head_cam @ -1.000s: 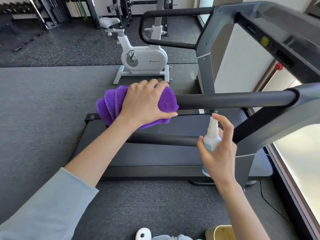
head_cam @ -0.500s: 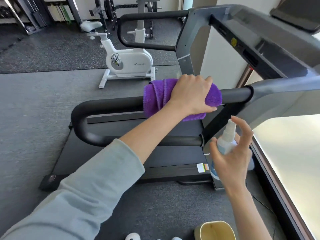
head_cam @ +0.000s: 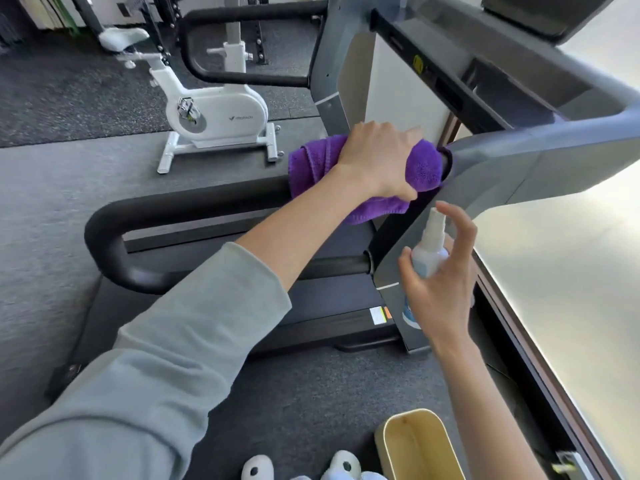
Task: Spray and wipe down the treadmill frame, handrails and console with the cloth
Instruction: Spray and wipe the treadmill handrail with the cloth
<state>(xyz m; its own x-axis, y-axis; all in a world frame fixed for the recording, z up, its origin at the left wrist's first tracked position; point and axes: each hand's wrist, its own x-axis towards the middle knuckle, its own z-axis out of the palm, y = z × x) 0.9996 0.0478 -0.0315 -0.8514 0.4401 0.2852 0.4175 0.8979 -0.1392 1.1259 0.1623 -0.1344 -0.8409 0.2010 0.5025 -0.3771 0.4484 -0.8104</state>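
Left hand [head_cam: 377, 161] stretched forward, fingers curled in a grip, right hand [head_cam: 440, 278] raised, forefinger lifted

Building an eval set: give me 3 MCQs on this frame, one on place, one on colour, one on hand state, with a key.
1. Where is the cloth?
A. on the floor
B. wrapped on the near handrail where it meets the frame
C. in the bin

2. What colour is the cloth?
A. purple
B. white
C. green

3. What is the right hand doing?
A. hanging idle
B. gripping the spray bottle
C. pressing the console

Key: 1 B, the left hand holds it around the rail's end; 2 A, its pile is plainly purple; 3 B, the fingers curl around the bottle.
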